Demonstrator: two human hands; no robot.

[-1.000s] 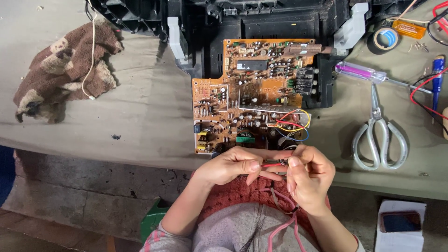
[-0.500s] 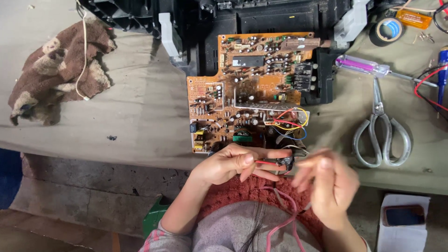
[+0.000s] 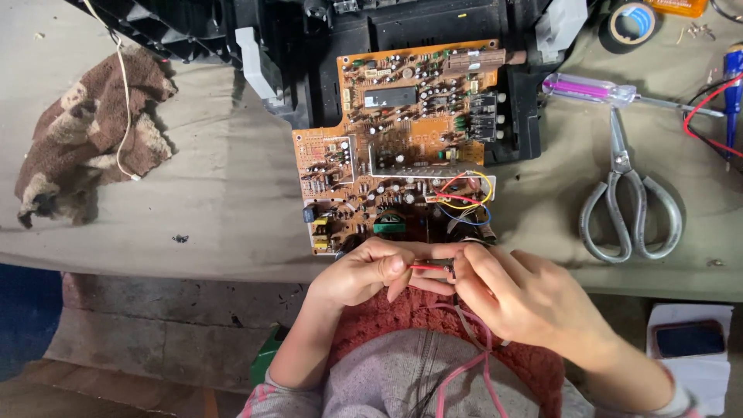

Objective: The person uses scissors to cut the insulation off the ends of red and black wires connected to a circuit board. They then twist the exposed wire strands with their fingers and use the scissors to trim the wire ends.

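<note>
An orange circuit board (image 3: 402, 139) with many small parts lies on the workbench, partly over a black plastic housing (image 3: 325, 31). Red, yellow and blue wires (image 3: 464, 197) loop at the board's near right corner. Just below the board's near edge, my left hand (image 3: 364, 271) pinches a thin red wire (image 3: 426, 267). My right hand (image 3: 526, 298) meets it from the right, its fingertips on the same wire's dark end. Pink cords (image 3: 472, 364) hang down over my lap.
Grey scissors (image 3: 631, 209) lie right of the board, a purple-handled screwdriver (image 3: 596, 91) above them. A tape roll (image 3: 631, 22) sits at the top right. A brown cloth (image 3: 89, 139) with a white cord lies at the left. A phone (image 3: 689, 338) rests at the lower right.
My right hand swung out to the right and blurred half a second ago, and has now come back against the left hand at the red wire. The view has shifted slightly.
</note>
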